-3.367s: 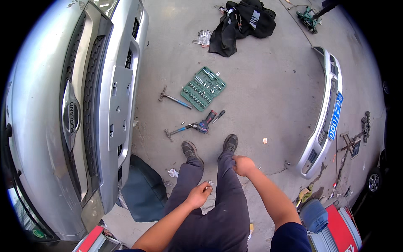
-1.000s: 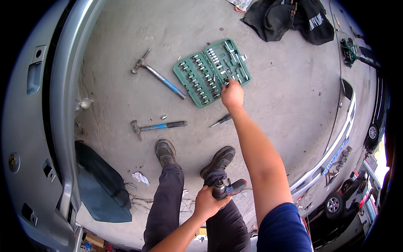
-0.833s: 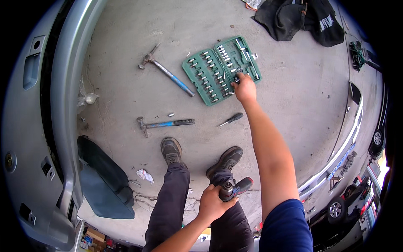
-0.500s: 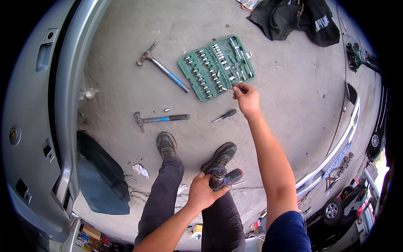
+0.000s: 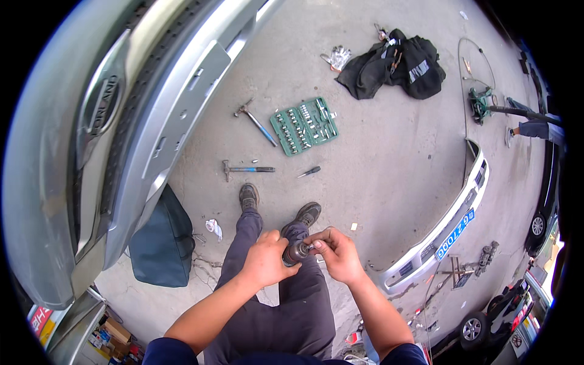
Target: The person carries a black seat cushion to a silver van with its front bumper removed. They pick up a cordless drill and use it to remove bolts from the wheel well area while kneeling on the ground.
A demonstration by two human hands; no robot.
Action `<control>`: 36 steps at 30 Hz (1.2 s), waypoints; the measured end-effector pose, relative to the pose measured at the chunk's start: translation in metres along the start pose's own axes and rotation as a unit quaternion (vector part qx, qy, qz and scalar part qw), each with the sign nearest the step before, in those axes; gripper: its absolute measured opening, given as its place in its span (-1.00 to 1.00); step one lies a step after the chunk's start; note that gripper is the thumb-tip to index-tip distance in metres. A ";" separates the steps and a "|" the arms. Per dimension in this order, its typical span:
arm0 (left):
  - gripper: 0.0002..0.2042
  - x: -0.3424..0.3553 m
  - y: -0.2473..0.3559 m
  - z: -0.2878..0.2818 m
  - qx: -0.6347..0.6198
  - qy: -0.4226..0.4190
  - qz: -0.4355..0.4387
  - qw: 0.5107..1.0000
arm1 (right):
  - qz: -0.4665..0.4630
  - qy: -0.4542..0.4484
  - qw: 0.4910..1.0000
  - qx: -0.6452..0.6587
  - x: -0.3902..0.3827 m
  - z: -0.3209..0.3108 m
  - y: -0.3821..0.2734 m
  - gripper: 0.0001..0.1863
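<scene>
Power tool (image 5: 296,253) mostly hidden by hands, bit too small

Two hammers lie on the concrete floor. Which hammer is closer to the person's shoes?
The hammer with the blue grip, lying crosswise just ahead of the left shoe. The other hammer lies slanted farther off, beside the green socket set.
</scene>
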State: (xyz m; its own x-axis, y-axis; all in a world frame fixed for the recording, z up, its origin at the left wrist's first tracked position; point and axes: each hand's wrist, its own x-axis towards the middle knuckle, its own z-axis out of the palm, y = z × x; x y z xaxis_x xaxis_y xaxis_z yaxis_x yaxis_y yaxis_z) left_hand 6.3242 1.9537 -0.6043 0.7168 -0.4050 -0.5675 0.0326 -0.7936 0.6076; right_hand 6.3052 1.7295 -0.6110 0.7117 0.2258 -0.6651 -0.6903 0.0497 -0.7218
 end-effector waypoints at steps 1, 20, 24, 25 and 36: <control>-0.53 -0.024 0.015 -0.014 0.000 0.009 0.001 1.000 | -0.006 0.005 0.999 0.036 -0.022 0.010 -0.013 -0.88; -0.50 -0.627 -0.006 -0.109 0.013 0.245 -0.059 0.968 | -0.320 -0.198 0.797 -0.472 -0.390 0.432 -0.120 -0.83; -0.46 -0.787 -0.074 -0.089 -0.033 0.254 -0.143 0.956 | -0.319 -0.266 0.779 -0.470 -0.442 0.574 -0.057 -0.86; -0.46 -0.824 -0.086 -0.085 -0.054 0.239 -0.176 0.954 | -0.242 -0.311 0.776 -0.493 -0.449 0.607 -0.049 -0.77; -0.49 -1.032 -0.236 -0.107 -0.510 0.476 -0.200 0.688 | -0.512 -0.398 0.512 -0.563 -0.505 0.868 0.016 0.07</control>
State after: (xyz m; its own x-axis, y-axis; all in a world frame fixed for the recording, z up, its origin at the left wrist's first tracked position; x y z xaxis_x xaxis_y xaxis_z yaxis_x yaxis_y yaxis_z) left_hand 5.6509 2.6076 -0.1025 0.6241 0.6198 -0.4757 0.4832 0.1723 0.8584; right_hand 5.8220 2.4604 -0.1208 0.0376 0.9898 0.1372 0.8235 0.0471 -0.5653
